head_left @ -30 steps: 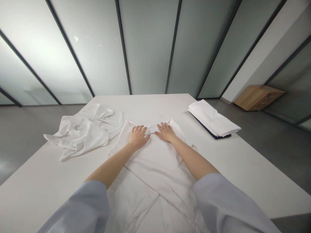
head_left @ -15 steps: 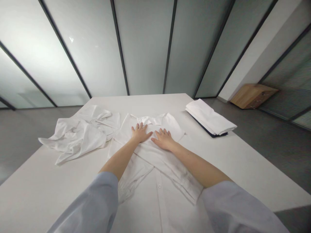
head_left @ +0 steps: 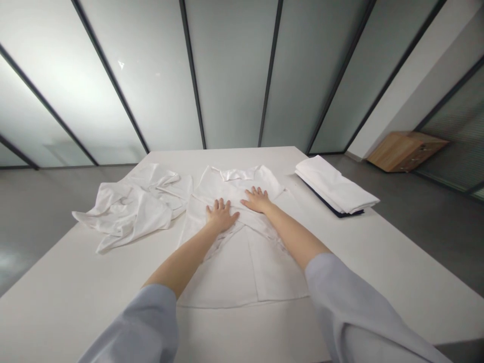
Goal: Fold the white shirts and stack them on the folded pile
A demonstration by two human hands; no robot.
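A white button-up shirt (head_left: 238, 267) lies spread on the white table, its collar (head_left: 237, 175) at the far end and its hem toward me. Its sleeves are folded inward over the body, partly hidden beneath my forearms. My left hand (head_left: 221, 216) rests flat on the shirt's middle, fingers spread. A little farther up and to the right, my right hand (head_left: 257, 200) also presses flat on the cloth with its fingers apart. Neither hand grips any fabric.
A crumpled white garment (head_left: 132, 206) lies on the table's left side. Along the right edge sits a stack of folded white cloth (head_left: 335, 184) with a dark piece underneath. Beyond the table (head_left: 378, 282) stand frosted glass panels (head_left: 230, 75) and a wooden cabinet (head_left: 401, 148).
The shirt has slid away from me, so its hem now shows on the table. My left hand sits lower on the shirt, closer to the folded sleeves. The view has shifted slightly.
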